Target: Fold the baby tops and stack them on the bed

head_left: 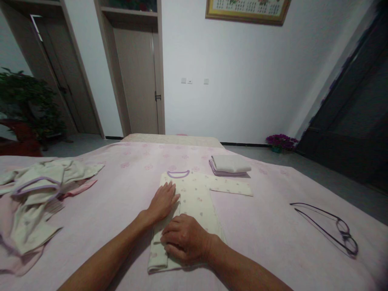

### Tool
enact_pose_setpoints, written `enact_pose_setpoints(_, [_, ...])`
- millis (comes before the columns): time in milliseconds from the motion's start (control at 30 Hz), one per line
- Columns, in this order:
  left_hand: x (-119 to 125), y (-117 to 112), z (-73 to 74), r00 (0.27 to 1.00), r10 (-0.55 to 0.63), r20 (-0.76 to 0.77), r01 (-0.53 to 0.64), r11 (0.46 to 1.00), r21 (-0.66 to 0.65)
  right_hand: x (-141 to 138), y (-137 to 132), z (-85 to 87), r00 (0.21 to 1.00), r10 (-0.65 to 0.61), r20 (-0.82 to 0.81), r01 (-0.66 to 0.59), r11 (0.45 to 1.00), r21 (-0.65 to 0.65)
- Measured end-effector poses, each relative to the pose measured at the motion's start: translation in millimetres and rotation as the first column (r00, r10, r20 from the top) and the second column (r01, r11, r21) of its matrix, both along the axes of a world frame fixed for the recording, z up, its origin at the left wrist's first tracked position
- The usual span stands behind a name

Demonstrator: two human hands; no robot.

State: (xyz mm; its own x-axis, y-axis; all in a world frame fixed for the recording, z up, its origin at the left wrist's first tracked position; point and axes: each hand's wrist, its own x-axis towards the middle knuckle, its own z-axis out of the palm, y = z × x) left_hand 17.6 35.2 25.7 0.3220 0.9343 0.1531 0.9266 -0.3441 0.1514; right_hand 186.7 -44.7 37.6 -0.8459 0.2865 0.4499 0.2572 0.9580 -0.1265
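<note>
A cream long-sleeved children's top point(200, 198) with small printed motifs and a purple-trimmed neckline lies spread on the bed. Its left side is folded inward, while the right sleeve sticks straight out. My left hand point(163, 203) rests flat on the folded part below the neckline, fingers stretched. Nearer to me, my right hand point(188, 239) is closed, its curled fingers gripping the folded layer at the lower left of the top. My hands cover part of the fold.
A pink patterned bedspread point(257, 226) covers the bed. Crumpled clothes point(42, 190) lie in a heap at left. Folded clothes point(230, 165) are stacked beyond the right sleeve. Black-framed eyeglasses point(344, 234) lie at right. Behind are a door point(136, 81) and purple flowers point(281, 141).
</note>
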Motion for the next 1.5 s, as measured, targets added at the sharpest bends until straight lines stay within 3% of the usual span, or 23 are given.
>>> enact_pose_setpoints(100, [4.0,-20.5,-3.5,0.999,-0.025,-0.03,0.024,0.999,-0.028,2.2,4.8,-0.9,0.994,0.011,-0.105,-0.006,0.999,0.046])
enact_pose_setpoints(200, [5.4,-37.8,-3.2,0.997,-0.026,-0.075,0.025,1.0,-0.013,11.0,15.7,4.6,0.978,-0.055,-0.204,0.068,0.996,0.059])
enact_pose_setpoints(267, [7.0,-49.2,0.9,0.995,-0.023,-0.092,0.019,0.999,-0.042,22.6,28.1,9.7,0.944,-0.197,-0.265,0.208,0.978,0.011])
enact_pose_setpoints(333, [9.6,-61.6,5.6,0.996,-0.032,-0.088,0.026,0.997,-0.075,39.4,44.3,13.6,0.863,-0.392,-0.318,0.386,0.919,-0.086])
enact_pose_setpoints(400, [12.4,-74.1,8.1,0.995,-0.07,-0.072,0.063,0.993,-0.098,61.2,63.0,15.0,0.735,-0.592,-0.33,0.556,0.805,-0.206])
enact_pose_setpoints(467, [14.3,-84.4,7.3,0.991,-0.122,-0.059,0.116,0.988,-0.106,86.8,81.5,13.7,0.575,-0.759,-0.306,0.697,0.65,-0.302])
enact_pose_setpoints(600, [14.2,-92.5,0.1,0.986,-0.16,-0.047,0.156,0.984,-0.089,140.6,106.9,5.3,0.308,-0.94,-0.146,0.89,0.339,-0.304])
enact_pose_setpoints(700, [12.6,-91.9,-3.2,0.985,-0.169,-0.044,0.166,0.984,-0.066,175.5,111.1,-2.9,0.053,-0.997,-0.063,0.966,0.067,-0.251])
enact_pose_setpoints(767, [12.1,-91.7,-3.1,0.984,-0.172,-0.045,0.169,0.984,-0.056,193.8,109.6,-7.6,-0.08,-0.996,-0.043,0.971,-0.068,-0.229])
enact_pose_setpoints(867, [12.9,-93.1,-0.8,0.983,-0.177,-0.044,0.175,0.984,-0.04,212.9,107.9,-11.9,-0.227,-0.974,0.023,0.945,-0.226,-0.236])
enact_pose_setpoints(933, [14.1,-94.6,0.4,0.983,-0.183,-0.034,0.182,0.983,-0.012,220.1,109.0,-12.9,-0.271,-0.958,0.096,0.929,-0.286,-0.236])
enact_pose_setpoints(1000, [14.7,-95.9,0.1,0.979,-0.201,-0.014,0.202,0.979,0.038,223.6,111.2,-13.1,-0.27,-0.953,0.136,0.93,-0.295,-0.217])
enact_pose_setpoints(1133, [12.2,-96.0,-5.6,0.946,-0.315,0.072,0.298,0.938,0.178,224.5,113.2,-13.7,-0.246,-0.964,0.104,0.943,-0.263,-0.205])
enact_pose_setpoints(1300, [8.9,-90.6,-9.8,0.831,-0.429,0.353,0.345,0.896,0.278,220.6,113.5,-15.2,-0.206,-0.978,-0.038,0.931,-0.183,-0.317])
enact_pose_setpoints(1400, [14.5,-86.6,-1.8,0.706,-0.289,0.646,0.246,0.956,0.158,207.3,118.2,-11.9,-0.126,-0.967,-0.222,0.923,-0.032,-0.384])
enact_pose_setpoints(1500, [23.2,-80.4,9.9,0.438,0.011,0.899,0.21,0.971,-0.114,175.9,119.8,0.4,0.029,-0.917,-0.398,0.883,0.211,-0.42])
